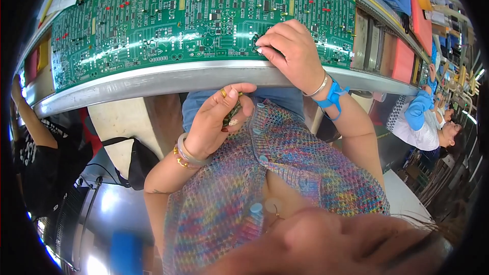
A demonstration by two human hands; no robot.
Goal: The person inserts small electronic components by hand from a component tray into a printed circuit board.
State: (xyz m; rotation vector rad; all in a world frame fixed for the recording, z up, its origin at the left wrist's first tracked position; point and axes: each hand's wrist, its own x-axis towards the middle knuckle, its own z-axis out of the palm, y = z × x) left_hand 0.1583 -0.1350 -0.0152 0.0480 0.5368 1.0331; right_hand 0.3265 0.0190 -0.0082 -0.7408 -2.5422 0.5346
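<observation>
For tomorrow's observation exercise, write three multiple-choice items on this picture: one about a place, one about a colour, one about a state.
1. Where do the fingertips of the right hand rest?
A. on the green circuit board
B. on the knitted cardigan
C. on the floor

2. What colour is the strap on the right wrist?
A. red
B. blue
C. white

3. How is the left hand placed?
A. flat on the board
B. hanging open at the side
C. curled around small parts, below the metal rail

Answers: 1 A, the fingers press the board near its lower edge; 2 B, the strap is bright blue; 3 C, the hand is cupped in front of the cardigan.
</observation>
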